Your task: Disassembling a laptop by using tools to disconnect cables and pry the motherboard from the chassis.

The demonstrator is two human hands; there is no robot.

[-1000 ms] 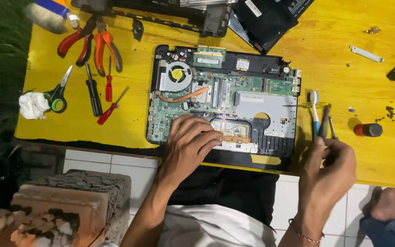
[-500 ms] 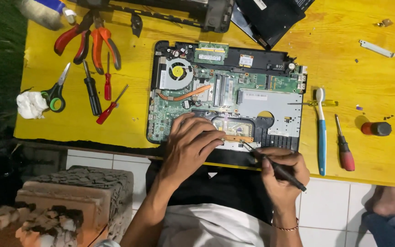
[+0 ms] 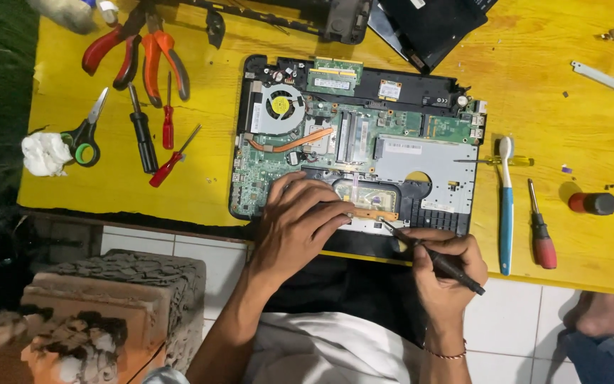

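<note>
An opened laptop base (image 3: 355,135) lies on the yellow table (image 3: 548,107), its green circuit board, round fan and copper heat pipe bare. My left hand (image 3: 298,224) presses flat on its near edge, with the fingertips on a small copper-coloured bracket (image 3: 374,213). My right hand (image 3: 440,263) is shut on a black screwdriver (image 3: 443,262) held like a pen. The tool's tip touches the near edge of the laptop just right of the bracket.
A blue-and-white toothbrush (image 3: 506,206), a red-handled screwdriver (image 3: 540,231), a yellow-handled screwdriver (image 3: 495,161) and a small red-and-black cylinder (image 3: 593,203) lie to the right. Pliers (image 3: 140,50), scissors (image 3: 88,135), several screwdrivers and a white tissue wad (image 3: 45,153) lie to the left. Dark laptop panels (image 3: 428,25) rest beyond.
My right hand came from the tools at the right with the black screwdriver and brought its tip to the laptop's near edge. My left hand stayed in place.
</note>
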